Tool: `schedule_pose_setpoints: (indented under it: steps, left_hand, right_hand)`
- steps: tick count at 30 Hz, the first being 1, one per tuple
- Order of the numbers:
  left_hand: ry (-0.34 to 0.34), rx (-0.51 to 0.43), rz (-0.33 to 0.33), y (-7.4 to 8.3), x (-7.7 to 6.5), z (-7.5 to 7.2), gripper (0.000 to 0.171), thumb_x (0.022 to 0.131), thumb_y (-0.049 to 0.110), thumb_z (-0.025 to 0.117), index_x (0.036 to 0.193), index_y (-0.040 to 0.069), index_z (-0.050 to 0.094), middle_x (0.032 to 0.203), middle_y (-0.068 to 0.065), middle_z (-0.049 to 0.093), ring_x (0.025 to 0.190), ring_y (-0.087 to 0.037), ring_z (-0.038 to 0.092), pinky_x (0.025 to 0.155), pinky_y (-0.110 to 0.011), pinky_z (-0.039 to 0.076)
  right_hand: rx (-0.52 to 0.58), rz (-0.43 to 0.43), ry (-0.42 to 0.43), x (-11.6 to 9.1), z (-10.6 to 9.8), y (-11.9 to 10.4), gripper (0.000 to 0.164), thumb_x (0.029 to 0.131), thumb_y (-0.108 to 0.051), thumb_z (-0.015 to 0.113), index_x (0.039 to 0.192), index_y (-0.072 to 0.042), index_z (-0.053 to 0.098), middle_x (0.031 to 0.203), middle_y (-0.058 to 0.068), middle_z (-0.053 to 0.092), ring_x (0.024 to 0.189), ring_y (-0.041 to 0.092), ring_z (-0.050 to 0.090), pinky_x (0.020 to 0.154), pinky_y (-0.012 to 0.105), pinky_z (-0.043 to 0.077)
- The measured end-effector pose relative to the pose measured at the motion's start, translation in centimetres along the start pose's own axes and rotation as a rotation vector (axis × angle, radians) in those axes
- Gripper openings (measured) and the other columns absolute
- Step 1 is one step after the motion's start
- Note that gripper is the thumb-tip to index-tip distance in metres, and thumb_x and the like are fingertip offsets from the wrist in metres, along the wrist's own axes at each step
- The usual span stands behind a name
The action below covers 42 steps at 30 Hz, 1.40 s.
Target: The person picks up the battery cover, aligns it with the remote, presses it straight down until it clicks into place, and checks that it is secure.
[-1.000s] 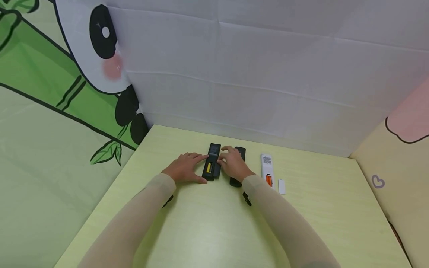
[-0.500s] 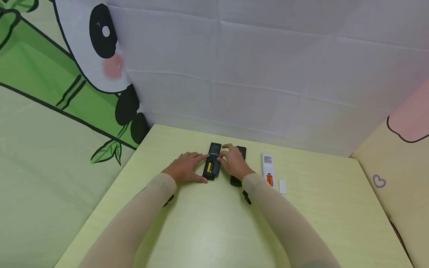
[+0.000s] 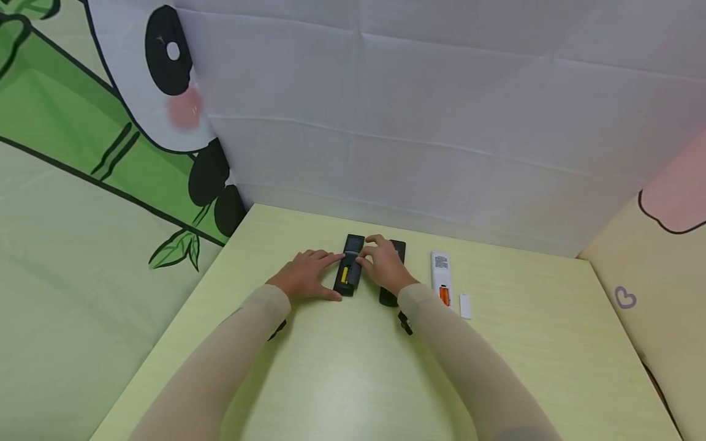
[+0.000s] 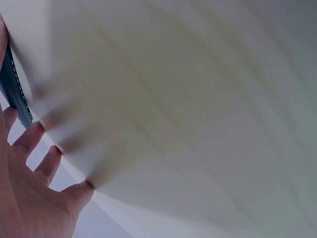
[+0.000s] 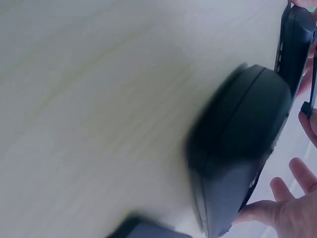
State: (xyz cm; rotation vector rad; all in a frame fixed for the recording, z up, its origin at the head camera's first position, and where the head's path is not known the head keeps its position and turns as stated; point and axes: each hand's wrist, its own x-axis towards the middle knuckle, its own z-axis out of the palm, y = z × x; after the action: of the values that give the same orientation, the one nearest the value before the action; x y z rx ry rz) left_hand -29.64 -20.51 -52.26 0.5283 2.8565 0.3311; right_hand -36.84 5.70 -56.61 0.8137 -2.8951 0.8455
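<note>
A black remote control (image 3: 353,242) lies back side up on the table, a yellow battery (image 3: 345,274) showing in its compartment. My left hand (image 3: 306,275) rests beside it, with the index fingertip at its left edge and the thumb by its near end. With fingertips and thumb, my right hand (image 3: 384,267) pinches the dark battery cover (image 3: 354,276), which is tilted and overlaps the compartment's right side in the head view. At the edge of the right wrist view, the cover's tab (image 5: 306,108) shows near a fingertip. In the left wrist view the remote (image 4: 14,89) is mostly cut off.
A second black remote (image 3: 398,247) lies under the right hand, partly hidden by it. Further right are a white remote (image 3: 440,264) with an orange battery (image 3: 444,296) and a small white cover (image 3: 465,306). Printed cloth walls (image 3: 408,135) bound the table (image 3: 342,380).
The battery cover in my right hand has shifted slightly left over the battery compartment. My left hand keeps its place at the remote.
</note>
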Motion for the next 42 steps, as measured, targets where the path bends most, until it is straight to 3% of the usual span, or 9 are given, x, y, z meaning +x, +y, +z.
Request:
schedule_pose_setpoints:
  steps: [8,13,19,21,29,38,42]
  left_hand:
    - [0.009,0.006,0.014,-0.1,0.0,0.2,0.116,0.092,0.081,0.088,0.186,0.031,0.041,0.184,-0.016,0.054,0.171,-0.048,0.050,0.145,-0.074,0.035]
    - [0.011,0.003,0.018,-0.1,-0.1,0.1,0.116,0.092,0.082,0.088,0.186,0.031,0.041,0.184,-0.015,0.054,0.171,-0.048,0.050,0.145,-0.074,0.035]
    - [0.014,-0.006,0.028,-0.1,-0.2,0.1,0.117,0.092,0.081,0.089,0.185,0.030,0.042,0.184,-0.016,0.054,0.171,-0.048,0.050,0.145,-0.074,0.035]
    - [0.016,-0.005,0.032,-0.1,-0.2,0.1,0.117,0.091,0.081,0.089,0.185,0.029,0.042,0.184,-0.017,0.054,0.171,-0.049,0.050,0.145,-0.075,0.035]
    - [0.018,-0.006,0.039,0.3,-0.3,0.1,0.117,0.092,0.081,0.089,0.186,0.029,0.042,0.183,-0.017,0.054,0.171,-0.049,0.050,0.144,-0.078,0.034]
    - [0.014,-0.009,0.045,0.5,-0.3,-0.1,0.117,0.092,0.080,0.089,0.186,0.029,0.042,0.183,-0.016,0.054,0.170,-0.048,0.051,0.144,-0.077,0.034]
    - [0.014,-0.007,0.046,0.4,-0.4,-0.1,0.117,0.092,0.081,0.089,0.185,0.028,0.042,0.183,-0.017,0.055,0.170,-0.049,0.051,0.143,-0.077,0.035]
  right_hand:
    - [0.015,0.030,0.003,-0.8,-1.3,-2.5,0.023,0.119,-0.035,0.075,0.115,-0.018,0.089,0.174,0.018,0.059,0.163,0.056,0.054,0.126,0.095,0.042]
    - [0.048,0.040,0.005,-1.3,-2.0,-3.7,0.022,0.119,-0.031,0.075,0.114,-0.014,0.089,0.173,0.021,0.059,0.164,0.058,0.053,0.121,0.102,0.038]
    - [0.045,0.032,0.026,-0.8,-0.8,-2.4,0.027,0.120,-0.041,0.072,0.114,-0.020,0.088,0.176,0.014,0.058,0.167,0.054,0.050,0.123,0.103,0.033]
    - [0.049,0.044,0.026,-1.0,-1.0,-2.9,0.024,0.120,-0.036,0.073,0.114,-0.019,0.088,0.176,0.016,0.058,0.166,0.057,0.050,0.122,0.105,0.031]
    - [0.026,0.023,0.049,-0.2,0.7,-0.8,0.022,0.118,-0.040,0.077,0.111,-0.023,0.088,0.175,0.015,0.059,0.165,0.057,0.052,0.118,0.108,0.029]
    - [0.032,0.062,0.016,-0.6,-0.1,-1.9,0.020,0.118,-0.038,0.077,0.111,-0.023,0.088,0.177,0.015,0.057,0.167,0.057,0.049,0.121,0.107,0.026]
    - [0.053,0.072,0.007,-0.3,0.4,-1.4,0.018,0.117,-0.039,0.078,0.110,-0.025,0.087,0.178,0.012,0.057,0.169,0.054,0.047,0.123,0.107,0.023]
